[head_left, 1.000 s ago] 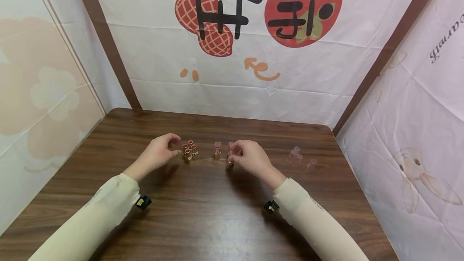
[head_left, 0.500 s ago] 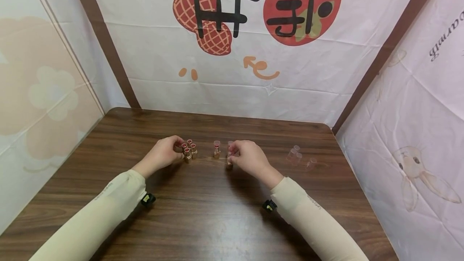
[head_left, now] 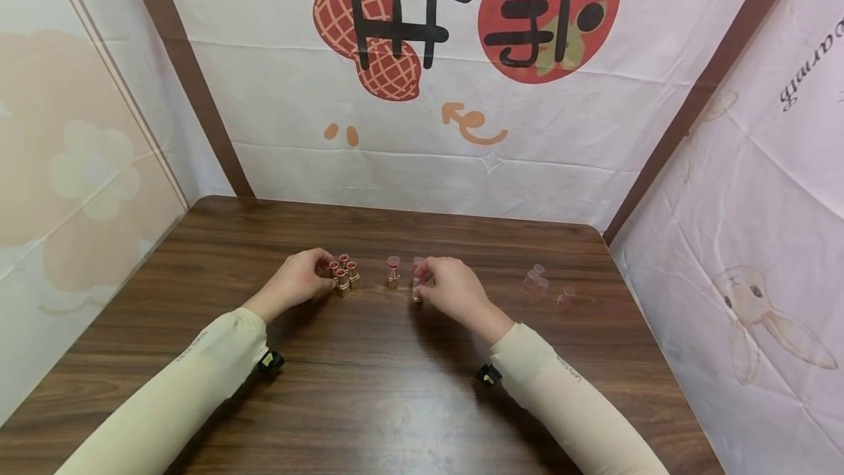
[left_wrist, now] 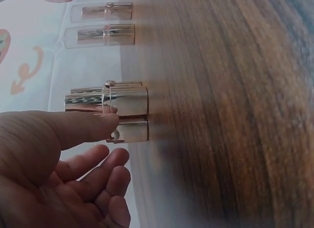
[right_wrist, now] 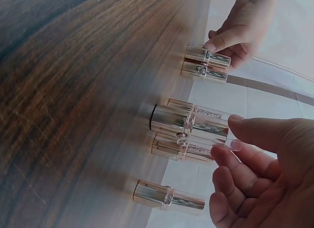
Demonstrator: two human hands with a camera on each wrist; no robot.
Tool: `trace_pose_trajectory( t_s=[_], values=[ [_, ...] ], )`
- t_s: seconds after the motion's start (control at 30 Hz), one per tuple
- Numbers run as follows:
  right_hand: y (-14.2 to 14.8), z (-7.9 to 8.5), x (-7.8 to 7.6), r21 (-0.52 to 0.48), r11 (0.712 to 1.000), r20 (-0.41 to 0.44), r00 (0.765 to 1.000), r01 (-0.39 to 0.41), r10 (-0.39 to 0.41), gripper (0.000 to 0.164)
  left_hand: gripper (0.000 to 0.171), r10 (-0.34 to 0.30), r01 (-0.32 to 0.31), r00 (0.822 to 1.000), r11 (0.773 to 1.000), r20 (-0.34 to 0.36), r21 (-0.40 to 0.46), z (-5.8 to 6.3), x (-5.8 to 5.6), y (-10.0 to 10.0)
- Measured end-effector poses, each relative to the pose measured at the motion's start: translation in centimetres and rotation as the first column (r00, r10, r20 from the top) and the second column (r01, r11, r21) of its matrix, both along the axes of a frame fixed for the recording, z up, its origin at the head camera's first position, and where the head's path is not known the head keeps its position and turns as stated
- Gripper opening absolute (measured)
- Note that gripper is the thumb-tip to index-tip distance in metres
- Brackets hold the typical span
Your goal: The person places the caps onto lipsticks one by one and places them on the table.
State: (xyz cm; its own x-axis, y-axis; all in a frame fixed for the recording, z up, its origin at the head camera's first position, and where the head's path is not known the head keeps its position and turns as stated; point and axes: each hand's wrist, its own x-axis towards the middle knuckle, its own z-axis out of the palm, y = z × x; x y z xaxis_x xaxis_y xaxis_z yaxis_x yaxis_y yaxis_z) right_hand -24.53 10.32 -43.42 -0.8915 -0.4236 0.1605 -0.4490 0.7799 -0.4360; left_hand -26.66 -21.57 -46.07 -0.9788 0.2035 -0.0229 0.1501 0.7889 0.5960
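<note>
Printed cloth (head_left: 277, 94) hangs behind a dark wood-grain table (head_left: 369, 402). Thumb and forefinger of the right hand (head_left: 455, 286) pinch the clear-capped end of a gold tube (right_wrist: 191, 124); its long axis is near upright, base downward, beneath those fingertips. Just left of it stands a capped tube (head_left: 393, 273) — probably the neighbour whose spacing matters most, with the right hand clearly nearer. Thumb and forefinger of the left hand (head_left: 298, 277) are apart, one on each side of the outermost in a cluster of four uncapped lipsticks (head_left: 342, 282), upright and lying to the right of that hand. Farther out, well to the right, are clear caps (head_left: 538, 287).

Whether the left fingers grip or merely touch, I cannot tell — likewise whether the pinched tube's base meets the wood. Another clear cap shows partly hidden beyond the right fingers.
</note>
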Motion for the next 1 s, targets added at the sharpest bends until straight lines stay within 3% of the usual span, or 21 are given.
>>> trace_pose_trajectory(
  t_s=[0.23,0.47,0.67,1.0],
  values=[
    [0.3,0.2,0.2,0.013,1.000,0.008,1.000,-0.016,0.016,0.019,0.036,-0.009,0.009,1.000,1.000,0.006,-0.001,-0.4,-0.3,0.1],
    [1.9,2.7,0.9,0.036,0.999,-0.073,0.997,-0.005,0.008,0.032,0.035,-0.014,0.014,1.000,1.000,-0.012,-0.018,-0.8,-0.6,0.0],
    [5.4,3.9,1.6,0.095,0.993,-0.182,0.982,0.074,-0.056,0.034,0.030,-0.009,0.009,1.000,1.000,-0.017,-0.024,-0.9,-0.4,-0.2],
    [13.1,5.4,1.8,0.156,0.957,-0.217,0.954,0.245,-0.209,0.039,0.033,0.002,-0.003,1.000,0.999,-0.027,-0.046,-1.0,-0.3,-0.3]
  ],
)
